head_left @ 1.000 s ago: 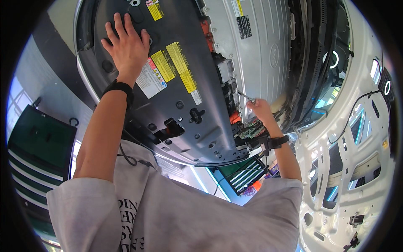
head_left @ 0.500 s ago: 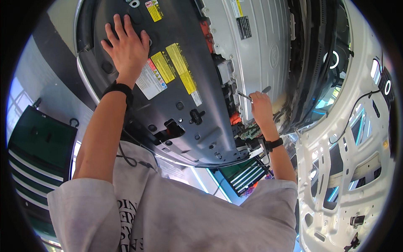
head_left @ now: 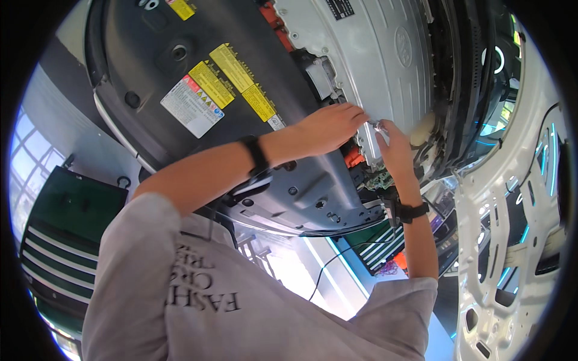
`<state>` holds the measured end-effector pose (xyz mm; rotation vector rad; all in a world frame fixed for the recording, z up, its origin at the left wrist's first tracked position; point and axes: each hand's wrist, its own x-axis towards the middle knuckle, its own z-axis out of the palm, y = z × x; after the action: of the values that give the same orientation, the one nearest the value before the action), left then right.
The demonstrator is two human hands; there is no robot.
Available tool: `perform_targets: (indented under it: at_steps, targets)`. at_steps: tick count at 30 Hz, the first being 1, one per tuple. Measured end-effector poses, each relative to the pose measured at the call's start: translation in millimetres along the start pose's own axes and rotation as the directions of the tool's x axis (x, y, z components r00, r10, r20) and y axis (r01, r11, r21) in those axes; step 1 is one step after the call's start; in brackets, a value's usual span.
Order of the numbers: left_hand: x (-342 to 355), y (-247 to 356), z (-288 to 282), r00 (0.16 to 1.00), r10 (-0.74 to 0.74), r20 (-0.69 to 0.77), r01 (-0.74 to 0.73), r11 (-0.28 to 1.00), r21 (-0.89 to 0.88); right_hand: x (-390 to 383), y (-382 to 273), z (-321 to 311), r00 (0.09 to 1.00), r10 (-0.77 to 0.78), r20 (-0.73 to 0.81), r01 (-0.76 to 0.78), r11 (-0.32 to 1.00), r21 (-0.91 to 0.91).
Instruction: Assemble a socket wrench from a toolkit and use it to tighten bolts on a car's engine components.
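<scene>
In the engine bay, my right hand (head_left: 398, 150) grips a small shiny metal tool (head_left: 379, 125) between thumb and fingers. Only its bright metal end shows, so its exact kind is hidden. My left hand (head_left: 337, 127) is close beside it, fingers bent and pressed together at the edge of the large silver-grey ribbed cover (head_left: 382, 72). Whatever those fingers hold, if anything, cannot be made out. Below the hands are an orange connector (head_left: 354, 158) and some wiring (head_left: 379, 179). A grey metal box (head_left: 321, 81) lies just beyond my left hand.
A black front panel (head_left: 241, 36) bears yellow and white warning labels (head_left: 192, 107). Bare white car bodywork (head_left: 481, 240) stands on the right. Dark green cabinets with pale stripes (head_left: 69, 222) stand at the left and behind the car's front edge.
My left hand has left the black panel, where it lay spread, and moved right to meet my right hand. My right hand has turned, with the metal tool now held upward near the left fingertips.
</scene>
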<state>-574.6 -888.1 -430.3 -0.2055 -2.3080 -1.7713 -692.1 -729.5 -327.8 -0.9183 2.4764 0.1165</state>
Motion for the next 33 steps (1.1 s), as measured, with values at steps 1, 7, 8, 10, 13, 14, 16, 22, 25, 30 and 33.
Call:
perform_targets:
  at_steps: [1, 7, 8, 10, 13, 14, 16, 22, 25, 30, 33]
  targets:
    - [16, -10, 10, 0.998, 0.048, 0.041, -0.049, 0.998, 0.029, -1, 0, 3, 0.999, -0.011, -0.033, 0.012, 0.999, 0.031]
    - [48, -53, 25, 0.892, 0.259, 0.371, -0.255, 0.965, -0.06, -34, -3, 3, 0.988, 0.143, 0.056, -0.154, 0.931, 0.332]
    - [51, -60, 29, 0.886, 0.348, 0.307, -0.329, 0.938, -0.112, -45, 0, 7, 1.0, 0.007, 0.029, -0.013, 0.972, 0.234]
    - [57, -62, 29, 0.873, 0.308, 0.377, -0.267, 0.951, -0.158, -61, -4, 10, 0.995, -0.09, 0.032, 0.083, 0.98, 0.181]
    - [58, -64, 28, 0.85, 0.269, 0.453, -0.204, 0.961, -0.186, -66, -47, 22, 0.994, 0.037, 0.102, -0.07, 0.94, 0.333]
    - [59, -64, 24, 0.829, 0.26, 0.495, -0.202, 0.965, -0.167, -66, -61, 23, 0.985, 0.096, 0.142, -0.149, 0.89, 0.43]
    - [61, -67, 23, 0.81, 0.26, 0.526, -0.204, 0.965, -0.163, -62, -73, 15, 0.9, 0.244, 0.362, -0.395, 0.808, 0.438]
    - [58, -69, 28, 0.867, 0.366, 0.339, -0.325, 0.93, -0.173, -52, -43, 12, 0.834, 0.424, 0.353, -0.511, 0.835, 0.205]
    - [62, -70, 25, 0.863, 0.329, 0.383, -0.294, 0.944, -0.148, -44, -20, 5, 0.969, 0.243, 0.046, -0.245, 0.969, 0.028]
    - [65, -68, 28, 0.814, 0.293, 0.502, -0.274, 0.955, -0.112, -26, -15, -6, 0.963, -0.039, 0.265, 0.096, 0.975, -0.203]
    - [63, -67, 28, 0.812, 0.295, 0.504, -0.28, 0.954, -0.107, -36, -25, -5, 0.871, 0.173, 0.46, -0.413, 0.764, 0.495]
